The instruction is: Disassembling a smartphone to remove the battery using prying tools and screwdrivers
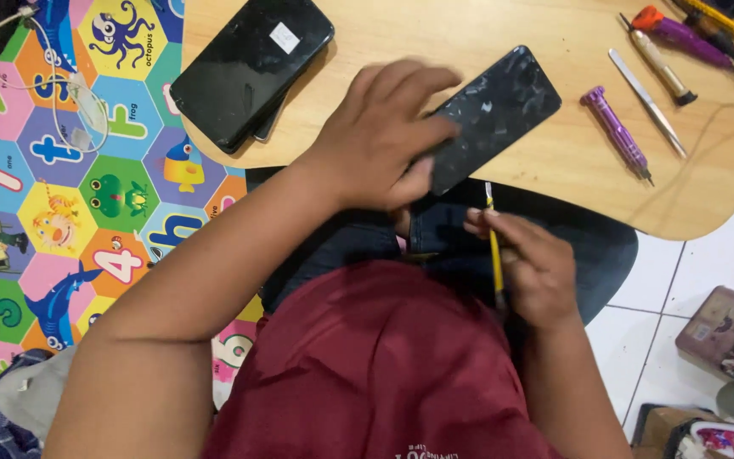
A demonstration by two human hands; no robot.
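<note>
My left hand (380,136) grips the near end of a black phone (494,110) with a scuffed, cracked face, which lies slanted over the front edge of a low wooden table (554,51). My right hand (533,263) is below the table edge, over my lap, and holds a thin yellow screwdriver (494,251) upright. Its metal tip points up to the phone's lower edge, just under my left hand. Whether the tip touches the phone is hidden.
Two stacked black phones (252,68) lie at the table's left. Purple (618,132), metal (647,102) and yellow (724,21) tools lie at the right. A colourful alphabet mat (87,170) with a white cable (44,85) covers the floor at left; boxes (724,331) stand at right.
</note>
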